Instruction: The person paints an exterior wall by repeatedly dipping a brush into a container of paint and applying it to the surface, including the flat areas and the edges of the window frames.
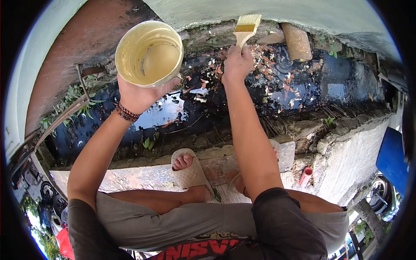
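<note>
My left hand (pixel 141 93) grips a round paint bucket (pixel 149 54) from below and behind, tilted so its inside faces me. Cream paint coats the inner walls, with a pool of it at the bottom. In my right hand (pixel 238 64) is a flat paintbrush (pixel 247 28), held by its wooden handle with the fingers wrapped round it. Its bristles point up and away, close to the pale painted wall (pixel 277 13), and carry cream paint at the tip. Bucket and brush are well apart.
Dark water with floating paint flakes fills a drain channel (pixel 195 102) below my hands. A clay pipe (pixel 297 42) juts out over it. My sandalled feet (pixel 190 169) stand on the concrete ledge (pixel 134 178). A red tube (pixel 306 177) lies at the right; plants grow at the left.
</note>
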A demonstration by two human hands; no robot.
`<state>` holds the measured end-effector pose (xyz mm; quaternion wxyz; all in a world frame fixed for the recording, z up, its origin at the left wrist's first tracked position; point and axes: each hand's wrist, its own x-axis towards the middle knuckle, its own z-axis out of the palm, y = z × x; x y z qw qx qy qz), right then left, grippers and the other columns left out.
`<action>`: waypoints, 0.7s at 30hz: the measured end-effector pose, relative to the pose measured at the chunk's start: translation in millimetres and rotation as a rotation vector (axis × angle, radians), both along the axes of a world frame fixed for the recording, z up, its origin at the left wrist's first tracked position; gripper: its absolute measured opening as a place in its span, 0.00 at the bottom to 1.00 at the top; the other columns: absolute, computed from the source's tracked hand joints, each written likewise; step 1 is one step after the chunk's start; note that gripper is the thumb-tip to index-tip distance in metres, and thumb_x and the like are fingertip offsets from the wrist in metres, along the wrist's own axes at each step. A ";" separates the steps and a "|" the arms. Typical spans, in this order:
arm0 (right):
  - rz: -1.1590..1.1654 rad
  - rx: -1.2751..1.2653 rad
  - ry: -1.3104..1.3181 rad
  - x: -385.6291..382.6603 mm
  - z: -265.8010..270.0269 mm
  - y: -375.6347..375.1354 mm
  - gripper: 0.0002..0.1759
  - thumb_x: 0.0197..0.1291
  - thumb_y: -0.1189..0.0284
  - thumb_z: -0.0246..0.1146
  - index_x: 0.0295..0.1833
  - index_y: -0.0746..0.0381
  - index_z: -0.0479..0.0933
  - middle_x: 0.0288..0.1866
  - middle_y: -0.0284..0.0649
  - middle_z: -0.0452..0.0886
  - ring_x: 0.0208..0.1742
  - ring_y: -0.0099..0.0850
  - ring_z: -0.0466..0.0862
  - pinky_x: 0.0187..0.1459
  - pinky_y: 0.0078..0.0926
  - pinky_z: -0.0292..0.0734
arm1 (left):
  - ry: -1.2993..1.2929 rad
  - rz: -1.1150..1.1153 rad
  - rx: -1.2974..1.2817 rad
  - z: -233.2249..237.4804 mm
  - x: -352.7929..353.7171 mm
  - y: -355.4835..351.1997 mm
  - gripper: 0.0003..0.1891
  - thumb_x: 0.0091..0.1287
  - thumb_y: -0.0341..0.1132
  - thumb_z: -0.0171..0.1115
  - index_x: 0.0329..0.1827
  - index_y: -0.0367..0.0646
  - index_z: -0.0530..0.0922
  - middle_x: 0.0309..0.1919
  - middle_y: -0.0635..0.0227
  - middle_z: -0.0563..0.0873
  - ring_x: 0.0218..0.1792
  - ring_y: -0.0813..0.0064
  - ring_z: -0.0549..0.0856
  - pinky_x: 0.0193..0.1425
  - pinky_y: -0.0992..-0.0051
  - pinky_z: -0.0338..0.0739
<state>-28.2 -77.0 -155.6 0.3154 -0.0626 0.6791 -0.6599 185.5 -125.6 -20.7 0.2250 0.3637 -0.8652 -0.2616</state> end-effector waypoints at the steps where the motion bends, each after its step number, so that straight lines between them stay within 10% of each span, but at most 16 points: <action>1: 0.019 0.019 0.027 -3.2 2.8 -5.2 0.09 0.61 0.77 0.53 0.43 0.69 0.76 0.23 0.34 0.69 0.26 0.20 0.66 0.29 0.25 0.64 | -0.016 -0.011 -0.034 -1.0 1.1 0.0 0.32 0.46 0.40 0.83 0.55 0.42 0.80 0.52 0.65 0.86 0.53 0.68 0.85 0.60 0.68 0.78; 5: 0.263 0.107 0.165 38.3 2.3 -0.7 0.12 0.61 0.74 0.53 0.45 0.68 0.78 0.27 0.46 0.75 0.29 0.31 0.75 0.38 0.32 0.74 | -0.033 -0.002 -0.054 1.7 0.0 -0.9 0.32 0.46 0.41 0.83 0.56 0.43 0.80 0.52 0.65 0.86 0.53 0.68 0.85 0.60 0.68 0.77; 11: -0.046 0.001 -0.089 17.3 6.2 8.6 0.07 0.62 0.77 0.52 0.39 0.66 0.76 0.24 0.28 0.68 0.25 0.17 0.63 0.27 0.23 0.61 | -0.105 0.007 -0.079 -1.9 9.2 -0.9 0.34 0.47 0.45 0.83 0.57 0.44 0.80 0.53 0.66 0.86 0.53 0.68 0.85 0.62 0.68 0.77; 21: 0.072 -0.062 -0.182 86.1 9.6 4.6 0.13 0.62 0.77 0.54 0.49 0.67 0.80 0.27 0.30 0.74 0.27 0.16 0.69 0.29 0.20 0.66 | -0.081 0.017 -0.161 10.6 6.4 -3.8 0.32 0.48 0.46 0.82 0.56 0.43 0.80 0.51 0.66 0.87 0.53 0.69 0.85 0.60 0.69 0.77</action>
